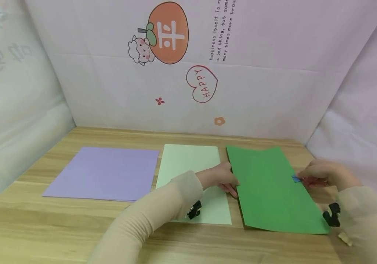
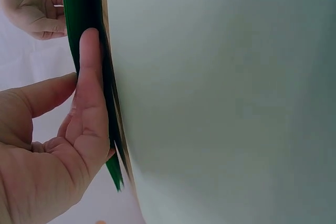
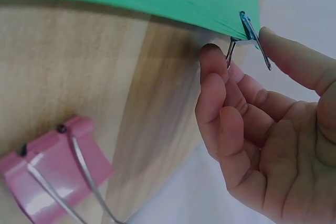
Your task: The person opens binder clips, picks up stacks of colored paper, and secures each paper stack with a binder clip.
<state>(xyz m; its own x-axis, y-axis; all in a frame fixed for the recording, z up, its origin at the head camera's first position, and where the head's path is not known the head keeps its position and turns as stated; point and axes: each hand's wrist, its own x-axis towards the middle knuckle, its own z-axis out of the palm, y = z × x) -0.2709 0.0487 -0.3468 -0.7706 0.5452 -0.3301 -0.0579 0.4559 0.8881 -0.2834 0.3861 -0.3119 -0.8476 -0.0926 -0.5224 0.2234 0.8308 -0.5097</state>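
Note:
Green paper [image 1: 271, 183] lies at the right of the table, slightly raised and bowed, with more than one layer showing at its edge in the right wrist view. My left hand [image 1: 219, 176] pinches its left edge between thumb [image 2: 55, 90] and fingers, the fingers reaching underneath. On the opposite edge sits a small blue binder clip [image 3: 247, 27], its wire handles sticking outward. My right hand [image 1: 323, 174] holds this clip by the handles, thumb on one side and index finger on the other. The clip's grip on the paper is partly hidden.
Pale green paper [image 1: 188, 161] lies under my left forearm, beside the green paper. Purple paper [image 1: 105, 174] lies farther left. A pink binder clip [image 3: 68, 166] rests near my right wrist, and a small yellowish object [image 1: 345, 238] shows beside my right sleeve. White printed cloth [image 1: 109, 84] encloses the table.

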